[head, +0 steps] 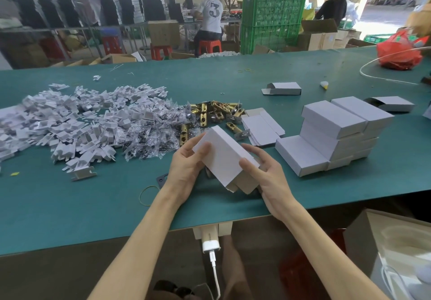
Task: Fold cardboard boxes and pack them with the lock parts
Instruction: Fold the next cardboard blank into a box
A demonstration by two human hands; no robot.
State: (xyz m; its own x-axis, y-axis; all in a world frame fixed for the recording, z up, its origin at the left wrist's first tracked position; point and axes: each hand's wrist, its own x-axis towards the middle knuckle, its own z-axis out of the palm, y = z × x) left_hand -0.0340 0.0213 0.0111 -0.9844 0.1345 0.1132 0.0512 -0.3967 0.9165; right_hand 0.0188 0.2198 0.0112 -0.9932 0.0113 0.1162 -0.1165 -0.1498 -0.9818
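Currently I have both hands clamped on one white box (pixel 225 157), left hand (pixel 186 169) curled round its far end, right hand (pixel 268 183) pinching the near end with flaps open, just above the tabletop (pixel 70 206) near its front edge. Directly behind lie brass latches (pixel 210 113) and flat blanks (pixel 262 126); finished boxes (pixel 335 134) stack toward the right edge.

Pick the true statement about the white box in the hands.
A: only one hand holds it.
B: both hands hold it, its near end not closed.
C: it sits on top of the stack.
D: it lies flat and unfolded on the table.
B: the left hand and right hand both grip the white box, and its flaps at the near end stand open.
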